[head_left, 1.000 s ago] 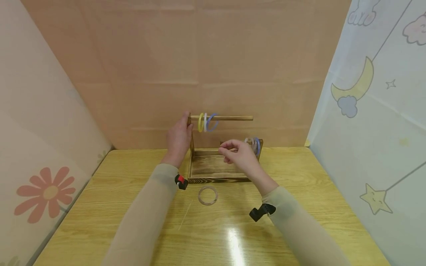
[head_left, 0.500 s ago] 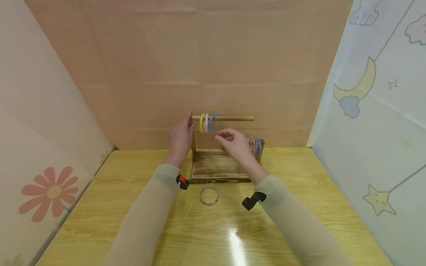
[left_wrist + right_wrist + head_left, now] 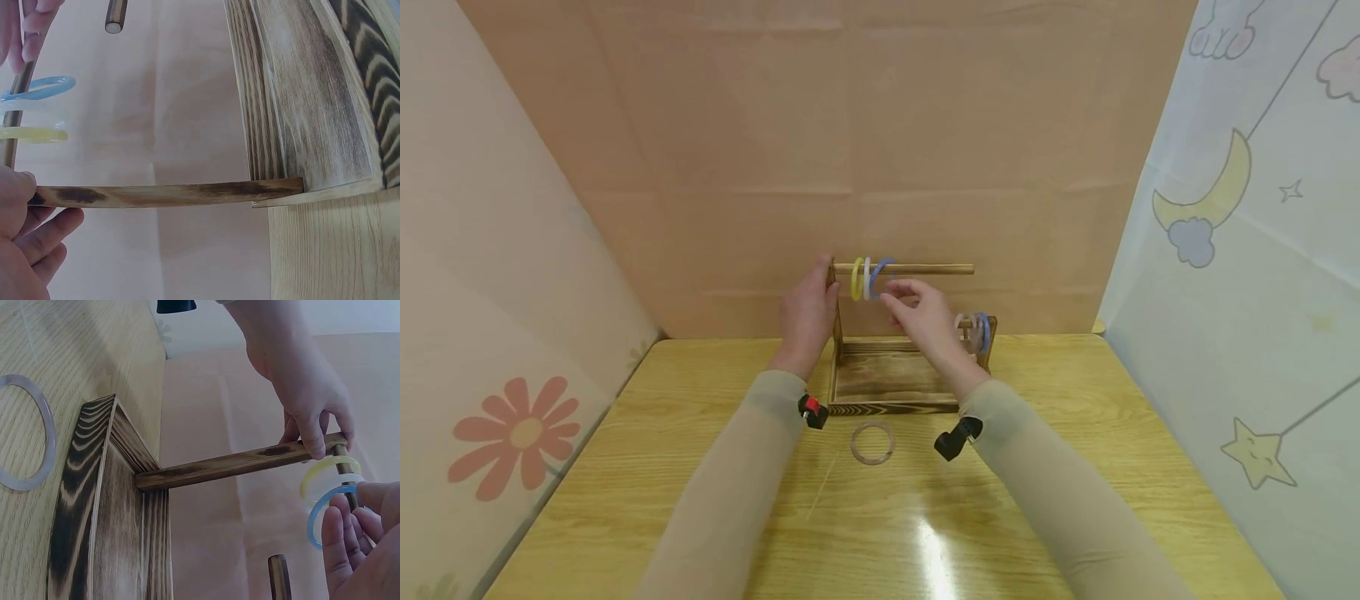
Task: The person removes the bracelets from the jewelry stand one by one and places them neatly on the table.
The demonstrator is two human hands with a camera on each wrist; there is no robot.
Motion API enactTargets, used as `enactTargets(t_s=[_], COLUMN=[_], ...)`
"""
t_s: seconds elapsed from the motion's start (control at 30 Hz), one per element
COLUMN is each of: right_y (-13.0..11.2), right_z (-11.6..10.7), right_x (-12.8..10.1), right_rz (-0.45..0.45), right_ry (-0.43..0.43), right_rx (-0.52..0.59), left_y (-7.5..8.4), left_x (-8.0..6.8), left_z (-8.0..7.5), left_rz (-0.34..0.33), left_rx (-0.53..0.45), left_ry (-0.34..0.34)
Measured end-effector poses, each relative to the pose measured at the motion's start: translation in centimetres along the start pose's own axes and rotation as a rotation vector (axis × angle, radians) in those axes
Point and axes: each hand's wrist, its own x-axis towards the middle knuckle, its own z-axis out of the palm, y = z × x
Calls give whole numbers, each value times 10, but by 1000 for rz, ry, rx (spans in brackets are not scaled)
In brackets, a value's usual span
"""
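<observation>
A dark-grained wooden bangle rack (image 3: 891, 409) stands on the table. My left hand (image 3: 807, 315) grips the top of its tall left post (image 3: 156, 195), thumb on one side and fingers on the other. From the upper rod (image 3: 936, 269) hang a yellow bangle (image 3: 856, 281), a white bangle (image 3: 867, 285) and a tilted blue bangle (image 3: 310, 525). My right hand (image 3: 923, 318) is beside the blue bangle with loosely bent fingers. The left wrist view has its fingertips a little apart from that bangle, close to the rod.
Several bangles, a blue one (image 3: 986, 333) among them, hang on the rack's lower right rod, partly behind my right hand. One pale translucent bangle (image 3: 854, 448) lies flat on the table (image 3: 700, 467) before the rack. A tan backdrop (image 3: 880, 150) rises behind.
My right hand has moved up and left from over the rack's base to the blue bangle on the upper rod. My left hand keeps its grip on the post.
</observation>
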Motion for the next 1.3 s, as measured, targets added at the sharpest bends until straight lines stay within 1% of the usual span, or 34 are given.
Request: enactTargets(t_s=[0.2,0.5,0.67,1.3], right_y=[3,5,4,4], right_z=[8,19,24,27], right_x=[7,12,14,16], right_rz=[5,-10,1,4], right_ry=[-14,11,8,20], right_rx=[18,61,80,83], left_y=[1,-1,-1,1], left_x=[0,1,2,2], left_z=[0,1,2,1], left_rz=[-17,-28,-30,-36], left_rx=[7,5,-6,-19], left_ry=[-9,-21,-22,-28])
